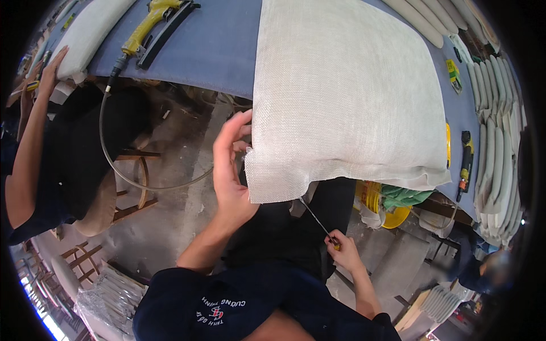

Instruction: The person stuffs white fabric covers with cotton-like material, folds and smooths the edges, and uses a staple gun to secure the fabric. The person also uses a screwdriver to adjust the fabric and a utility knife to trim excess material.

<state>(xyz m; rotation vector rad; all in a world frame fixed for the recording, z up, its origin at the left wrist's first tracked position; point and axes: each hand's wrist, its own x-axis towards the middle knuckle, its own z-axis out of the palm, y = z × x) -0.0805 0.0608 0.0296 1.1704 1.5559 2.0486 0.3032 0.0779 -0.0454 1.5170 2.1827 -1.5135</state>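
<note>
A large seat pad [347,96] wrapped in pale woven fabric lies on the blue-grey table, its near side overhanging the edge. Loose fabric hangs as a flap along that near side. My left hand [232,170] grips the pad's near left edge, with fingers curled around it and some fingertips hidden. Below the flap, my right hand [343,252] is closed on the handle of a screwdriver [315,216] with a long thin metal shaft. The shaft points up and left to the flap's lower edge, where its tip is hidden.
A yellow staple gun [149,31] with a hose [122,173] lies on the table [227,45] at left. Another air tool [466,159] lies at right, near stacked pads [495,142]. Below stands a yellow bucket [397,218]. At far left, another person's hand [52,67] touches a pad.
</note>
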